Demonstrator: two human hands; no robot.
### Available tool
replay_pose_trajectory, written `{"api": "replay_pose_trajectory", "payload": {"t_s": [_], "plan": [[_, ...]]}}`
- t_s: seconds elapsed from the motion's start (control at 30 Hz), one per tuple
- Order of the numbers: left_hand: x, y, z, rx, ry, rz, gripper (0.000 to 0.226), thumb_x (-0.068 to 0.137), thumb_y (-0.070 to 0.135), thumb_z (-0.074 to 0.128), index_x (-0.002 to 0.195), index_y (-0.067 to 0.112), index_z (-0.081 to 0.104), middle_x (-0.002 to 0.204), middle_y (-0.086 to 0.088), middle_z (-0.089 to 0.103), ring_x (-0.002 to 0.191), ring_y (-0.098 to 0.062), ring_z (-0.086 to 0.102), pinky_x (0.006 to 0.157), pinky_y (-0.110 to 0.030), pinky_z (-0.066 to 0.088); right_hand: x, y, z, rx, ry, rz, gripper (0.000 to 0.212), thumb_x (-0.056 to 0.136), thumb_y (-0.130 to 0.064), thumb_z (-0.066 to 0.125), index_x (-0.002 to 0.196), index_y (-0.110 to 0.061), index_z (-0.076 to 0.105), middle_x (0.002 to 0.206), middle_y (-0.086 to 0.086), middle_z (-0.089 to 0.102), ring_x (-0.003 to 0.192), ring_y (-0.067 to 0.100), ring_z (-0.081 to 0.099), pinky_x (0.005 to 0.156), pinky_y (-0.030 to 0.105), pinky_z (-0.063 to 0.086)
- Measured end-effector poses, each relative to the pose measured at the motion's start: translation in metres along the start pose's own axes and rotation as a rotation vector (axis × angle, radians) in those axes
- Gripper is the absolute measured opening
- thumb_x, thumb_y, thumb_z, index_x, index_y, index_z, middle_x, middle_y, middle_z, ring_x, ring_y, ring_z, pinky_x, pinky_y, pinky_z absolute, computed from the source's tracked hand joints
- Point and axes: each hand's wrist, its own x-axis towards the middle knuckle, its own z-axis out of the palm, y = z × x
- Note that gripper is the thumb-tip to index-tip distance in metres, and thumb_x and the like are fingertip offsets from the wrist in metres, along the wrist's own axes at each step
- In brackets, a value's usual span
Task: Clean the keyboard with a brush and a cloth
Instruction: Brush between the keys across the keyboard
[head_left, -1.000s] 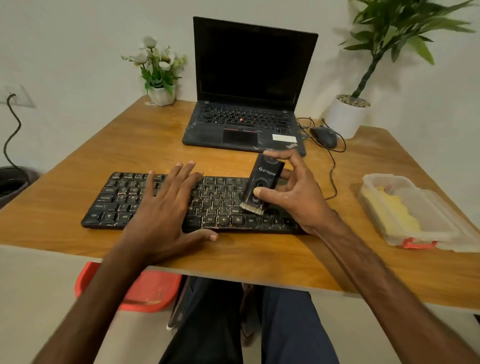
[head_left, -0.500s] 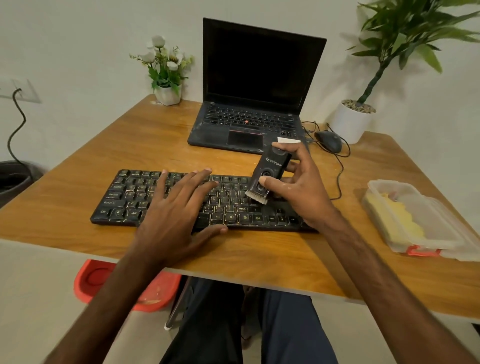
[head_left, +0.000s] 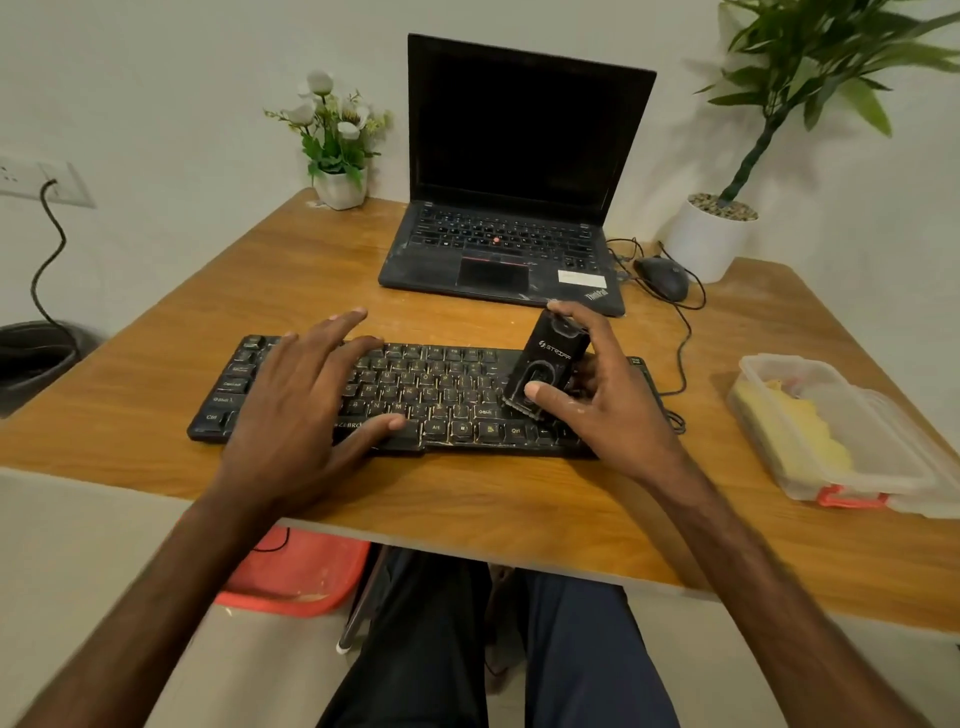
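Right hand (head_left: 608, 410) grips the black brush (head_left: 545, 364), thumb on its front face and forefinger curled over its top end. The brush leans back toward the laptop (head_left: 514, 208), with its bristle end down on the keys at the right part of the keyboard (head_left: 441, 389). Left hand (head_left: 301, 410) lies flat on the left half of the keyboard, fingers spread and straight, thumb along the bottom row. The keyboard sits near the front edge of the table (head_left: 467, 499), with the open laptop behind it. A yellow cloth (head_left: 795, 431) lies inside a clear lidded box (head_left: 883, 447) on the table's right side, well apart from the keyboard. A mouse (head_left: 662, 275) rests just right of the laptop.
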Motion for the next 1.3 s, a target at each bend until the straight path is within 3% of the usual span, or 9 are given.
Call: {"api": "replay_pose_trajectory", "payload": {"t_s": [0.2,0.3,0.5,0.63,0.8,0.9,1.1,1.3], "plan": [[-0.002,-0.034,-0.025,-0.097,0.119,-0.193,0.075,0.092,0.062,0.043,0.147,0.012,0.039,0.161,-0.012,0.03,0.146,-0.031,0.03,0.118,-0.053,0.027,0.01,0.004,-0.002,0.07,0.015,0.002,0.064,0.091,-0.023,0.068,0.138,-0.037,0.026,0.115,0.006,0.067,0.086,0.013,0.072,0.064,0.031,0.06],[-0.01,-0.053,-0.023,-0.085,-0.013,-0.233,0.09,0.088,0.079,0.031,0.151,0.013,0.034,0.159,-0.014,0.033,0.145,-0.031,0.033,0.117,-0.051,0.028,0.022,0.006,-0.002,0.205,0.024,0.037,0.062,0.094,-0.018,0.065,0.139,-0.04,0.029,0.117,0.008,0.065,0.089,0.022,0.071,0.062,0.04,0.06],[-0.017,-0.054,-0.011,-0.072,-0.138,-0.317,0.112,0.075,0.095,0.024,0.157,0.019,0.018,0.165,-0.014,0.022,0.146,-0.034,0.033,0.11,-0.057,0.037,0.035,0.007,0.006,0.201,0.033,0.006,0.06,0.094,-0.018,0.064,0.141,-0.038,0.033,0.122,0.0,0.061,0.094,0.024,0.069,0.056,0.04,0.055],[-0.019,-0.047,-0.011,-0.061,-0.148,-0.281,0.116,0.072,0.095,0.032,0.158,0.019,0.015,0.167,-0.011,0.016,0.145,-0.037,0.035,0.105,-0.062,0.041,0.033,0.005,0.011,0.189,0.04,-0.025,0.061,0.089,-0.018,0.07,0.139,-0.036,0.039,0.122,-0.003,0.058,0.094,0.023,0.069,0.057,0.032,0.056],[-0.021,-0.043,-0.012,-0.063,-0.132,-0.248,0.116,0.072,0.094,0.036,0.157,0.019,0.016,0.168,-0.009,0.013,0.144,-0.037,0.036,0.103,-0.062,0.043,0.029,0.008,0.009,0.233,0.041,-0.025,0.063,0.084,-0.014,0.076,0.133,-0.037,0.045,0.127,-0.002,0.054,0.102,0.027,0.066,0.068,0.046,0.061],[-0.022,-0.043,-0.011,-0.055,-0.143,-0.255,0.115,0.073,0.093,0.036,0.157,0.017,0.017,0.167,-0.01,0.015,0.144,-0.037,0.035,0.103,-0.062,0.042,0.028,0.006,0.008,0.222,0.037,-0.031,0.065,0.081,-0.011,0.078,0.133,-0.035,0.046,0.129,-0.007,0.051,0.102,0.022,0.066,0.073,0.043,0.062],[-0.012,-0.017,-0.014,0.151,-0.179,-0.119,0.116,0.076,0.095,0.025,0.156,0.011,0.026,0.167,-0.015,0.014,0.152,-0.035,0.018,0.118,-0.065,0.018,0.027,0.004,0.002,0.257,0.057,-0.017,0.071,0.077,-0.009,0.081,0.134,-0.034,0.046,0.132,-0.004,0.051,0.103,0.017,0.064,0.075,0.036,0.061],[0.021,0.045,0.015,0.185,-0.295,0.104,0.119,0.075,0.098,0.015,0.159,0.015,0.017,0.168,-0.012,0.009,0.154,-0.031,0.01,0.12,-0.064,0.015,0.032,0.002,-0.001,0.263,0.066,-0.036,0.073,0.074,-0.007,0.082,0.132,-0.036,0.048,0.133,0.003,0.052,0.105,0.022,0.064,0.077,0.041,0.061]]}}
